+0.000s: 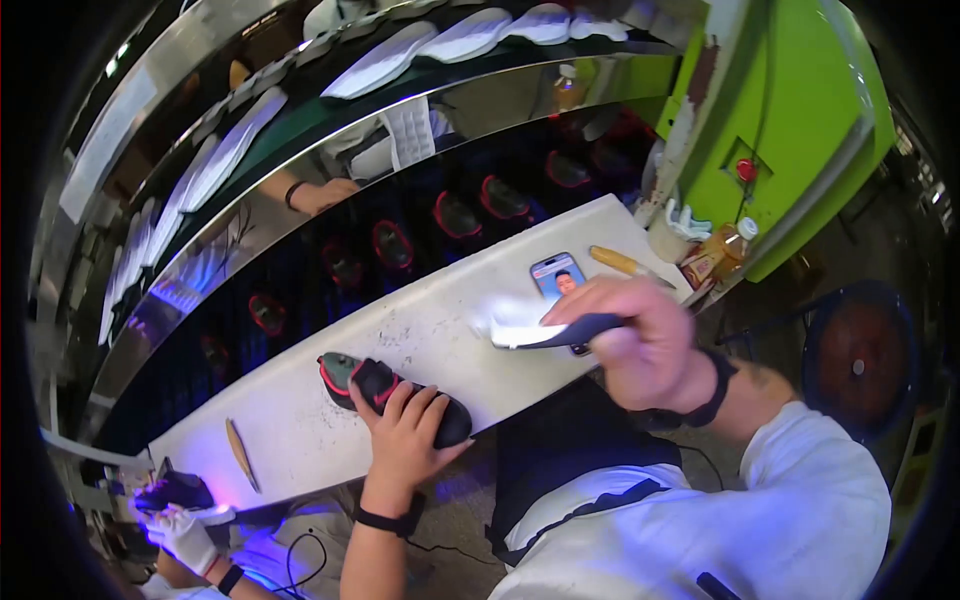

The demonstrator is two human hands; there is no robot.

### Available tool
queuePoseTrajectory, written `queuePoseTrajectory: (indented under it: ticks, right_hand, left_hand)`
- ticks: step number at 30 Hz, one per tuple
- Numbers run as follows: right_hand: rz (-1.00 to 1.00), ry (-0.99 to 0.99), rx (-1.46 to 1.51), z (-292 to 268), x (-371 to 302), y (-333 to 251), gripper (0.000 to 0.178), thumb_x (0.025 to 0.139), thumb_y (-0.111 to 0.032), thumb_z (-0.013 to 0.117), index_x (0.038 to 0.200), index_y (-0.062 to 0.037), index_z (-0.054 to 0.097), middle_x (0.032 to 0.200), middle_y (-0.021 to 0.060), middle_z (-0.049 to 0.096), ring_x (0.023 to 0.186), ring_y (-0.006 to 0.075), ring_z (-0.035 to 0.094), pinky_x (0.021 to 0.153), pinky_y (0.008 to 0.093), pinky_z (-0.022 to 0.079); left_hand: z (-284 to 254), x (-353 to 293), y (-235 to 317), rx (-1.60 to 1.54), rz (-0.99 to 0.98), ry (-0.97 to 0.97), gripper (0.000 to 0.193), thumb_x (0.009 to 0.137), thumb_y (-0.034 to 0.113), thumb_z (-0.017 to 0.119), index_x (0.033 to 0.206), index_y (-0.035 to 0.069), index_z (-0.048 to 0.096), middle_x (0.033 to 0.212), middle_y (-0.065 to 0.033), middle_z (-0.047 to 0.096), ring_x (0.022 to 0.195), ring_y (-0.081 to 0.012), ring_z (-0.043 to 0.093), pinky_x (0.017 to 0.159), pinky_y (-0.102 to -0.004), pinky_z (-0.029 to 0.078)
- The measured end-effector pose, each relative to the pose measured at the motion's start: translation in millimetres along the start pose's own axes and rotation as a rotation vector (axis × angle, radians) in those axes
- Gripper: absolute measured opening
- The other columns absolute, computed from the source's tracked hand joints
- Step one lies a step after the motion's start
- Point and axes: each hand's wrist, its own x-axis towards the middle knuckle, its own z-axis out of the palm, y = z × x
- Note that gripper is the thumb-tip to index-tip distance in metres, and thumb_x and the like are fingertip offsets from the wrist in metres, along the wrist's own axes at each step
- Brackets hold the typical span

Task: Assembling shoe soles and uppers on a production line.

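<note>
On the white bench, my left hand (405, 430) is spread over a dark shoe (375, 380) with red trim and a greenish toe, its fingers wrapped around the upper. The shoe's toe points to the far left. Raised over the bench further right, my right hand (650, 340) grips a thin, curved insole (520, 335), white on one side and dark navy on the other. Motion blurs the insole's free end. Just behind it a smartphone (555, 268) lies on the bench, partly covered by my right hand.
Several red-trimmed shoes (392, 243) stand in the dark channel behind the bench (310, 440). White soles (380, 60) line the shelf above. A wooden-handled tool (618, 261), a bottle (722, 253) and a green panel (800, 130) are right. At left, a co-worker's gloved hand (185, 538) nears another shoe (175, 490).
</note>
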Motion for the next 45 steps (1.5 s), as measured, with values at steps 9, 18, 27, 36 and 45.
queuePoseTrajectory:
  ticks: [9, 18, 27, 36, 45]
  right_hand:
    - [0.491, -0.032, 0.294, -14, -47, -12, 0.037, 0.091, -0.036, 0.073, 0.086, -0.0013, 0.059, 0.095, 0.0121, 0.070, 0.094, 0.0189, 0.067, 0.084, 0.0326, 0.052]
    - [0.549, -0.220, 0.279, -29, -32, -8, 0.030, 0.089, -0.028, 0.074, 0.081, -0.0002, 0.064, 0.127, 0.0209, 0.061, 0.114, 0.0258, 0.061, 0.097, 0.0373, 0.047]
    - [0.601, -0.101, 0.311, -28, -51, -11, 0.047, 0.082, -0.043, 0.081, 0.085, -0.0046, 0.054, 0.118, 0.0203, 0.064, 0.110, 0.0247, 0.060, 0.097, 0.0371, 0.046]
    - [0.390, -0.260, 0.133, -32, -72, -21, 0.044, 0.084, -0.038, 0.080, 0.085, -0.0026, 0.054, 0.113, 0.0212, 0.064, 0.099, 0.0261, 0.065, 0.079, 0.0335, 0.051]
    - [0.353, -0.260, 0.211, -28, -75, -22, 0.040, 0.086, -0.032, 0.080, 0.083, -0.0004, 0.055, 0.111, 0.0208, 0.064, 0.101, 0.0253, 0.067, 0.068, 0.0282, 0.053]
  left_hand:
    - [-38, 78, 40, -1.093, -0.309, 0.614, 0.055, 0.083, 0.049, 0.076, 0.097, -0.004, 0.067, 0.088, -0.0150, 0.072, 0.084, -0.0245, 0.070, 0.081, -0.0362, 0.055]
    - [-26, 74, 110, -0.704, -0.350, 0.454, 0.041, 0.082, 0.032, 0.075, 0.106, 0.000, 0.064, 0.107, -0.0153, 0.066, 0.091, -0.0245, 0.066, 0.077, -0.0346, 0.055]
    - [-32, 53, 143, -0.803, -0.287, 0.397, 0.038, 0.077, 0.023, 0.086, 0.083, 0.000, 0.056, 0.133, -0.0253, 0.050, 0.105, -0.0287, 0.061, 0.084, -0.0354, 0.053]
    - [-40, 22, 152, -0.709, -0.309, 0.346, 0.044, 0.073, 0.025, 0.091, 0.080, 0.000, 0.055, 0.117, -0.0223, 0.062, 0.091, -0.0225, 0.066, 0.074, -0.0303, 0.055]
    - [-41, 11, 151, -0.648, -0.253, 0.322, 0.042, 0.074, 0.025, 0.090, 0.080, 0.002, 0.055, 0.117, -0.0222, 0.061, 0.085, -0.0210, 0.065, 0.068, -0.0278, 0.054]
